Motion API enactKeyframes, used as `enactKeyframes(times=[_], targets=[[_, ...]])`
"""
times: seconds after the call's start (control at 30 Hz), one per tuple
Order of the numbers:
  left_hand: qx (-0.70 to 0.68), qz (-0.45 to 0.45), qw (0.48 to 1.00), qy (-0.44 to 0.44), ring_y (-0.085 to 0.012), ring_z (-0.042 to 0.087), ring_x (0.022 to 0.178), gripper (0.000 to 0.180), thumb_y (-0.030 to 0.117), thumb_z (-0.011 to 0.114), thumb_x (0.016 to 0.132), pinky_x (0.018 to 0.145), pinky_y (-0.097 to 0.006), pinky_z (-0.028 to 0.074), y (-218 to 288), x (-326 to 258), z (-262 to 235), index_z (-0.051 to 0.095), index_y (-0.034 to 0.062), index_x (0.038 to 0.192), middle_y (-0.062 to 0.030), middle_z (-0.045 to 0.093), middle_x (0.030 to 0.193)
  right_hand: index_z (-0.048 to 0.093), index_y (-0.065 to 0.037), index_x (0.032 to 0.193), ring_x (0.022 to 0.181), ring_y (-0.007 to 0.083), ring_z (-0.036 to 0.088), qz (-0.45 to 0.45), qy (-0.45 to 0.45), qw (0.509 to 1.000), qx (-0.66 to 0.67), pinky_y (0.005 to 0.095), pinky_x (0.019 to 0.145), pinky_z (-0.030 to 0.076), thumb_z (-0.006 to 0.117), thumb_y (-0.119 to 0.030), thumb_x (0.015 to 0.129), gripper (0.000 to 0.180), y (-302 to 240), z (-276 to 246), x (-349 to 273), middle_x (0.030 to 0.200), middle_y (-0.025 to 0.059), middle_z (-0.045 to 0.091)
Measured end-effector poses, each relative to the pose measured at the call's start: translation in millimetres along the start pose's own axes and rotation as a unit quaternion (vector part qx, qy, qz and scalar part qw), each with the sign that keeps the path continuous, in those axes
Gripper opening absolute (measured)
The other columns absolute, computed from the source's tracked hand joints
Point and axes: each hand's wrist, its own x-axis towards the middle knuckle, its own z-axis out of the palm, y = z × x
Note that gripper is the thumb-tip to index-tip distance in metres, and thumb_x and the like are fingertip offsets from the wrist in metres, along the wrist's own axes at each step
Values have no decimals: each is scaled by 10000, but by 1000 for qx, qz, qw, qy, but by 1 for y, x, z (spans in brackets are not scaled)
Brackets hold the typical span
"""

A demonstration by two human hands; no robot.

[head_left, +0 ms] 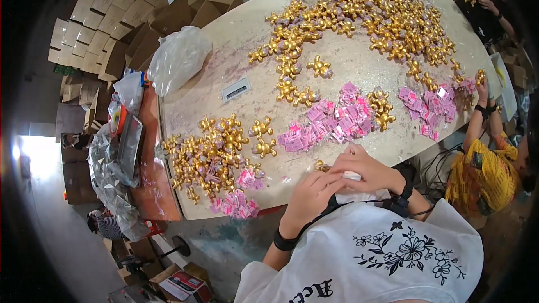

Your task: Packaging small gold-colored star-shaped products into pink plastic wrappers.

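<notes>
My left hand (314,195) and my right hand (366,169) meet at the table's near edge, fingers closed. A small white piece (352,175) shows between them; its kind is too small to make out. Just beyond my left fingers, part of a gold bear figure (321,166) shows; whether it is held or lies on the table I cannot tell. Past my hands lies a heap of pink printed packets (328,123). Gold bears (380,109) border that heap on its right. To my left sits a pile of gold bears (216,148) with more pink packets (236,205) at its near side.
A big heap of gold bears (393,17) covers the table's far right. A clear plastic bag (178,59) and a grey rectangular plate (236,90) lie at left. Cardboard boxes (106,11) are stacked beyond. Other people's hands (482,81) work at the right and far edges.
</notes>
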Motion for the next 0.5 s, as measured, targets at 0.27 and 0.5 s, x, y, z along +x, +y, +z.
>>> enactKeyframes(times=[0.27, 0.5], targets=[[-15, 14, 999, 45, -208, 589, 857, 274, 113, 618, 761, 761, -306, 466, -29, 4, -23, 634, 79, 1032, -42, 648, 977, 610, -74, 949, 878, 189, 494, 14, -18, 971, 238, 404, 940, 279, 538, -150, 877, 126, 6, 12, 0, 885, -14, 628], [120, -505, 855, 29, -330, 575, 983, 532, 334, 536, 885, 840, -432, 452, -213, -48, -25, 421, 29, 1306, -190, 598, 1107, 609, -69, 909, 832, 167, 506, 5, -21, 988, 151, 357, 943, 284, 519, -147, 899, 119, 9, 23, -3, 800, -29, 623]])
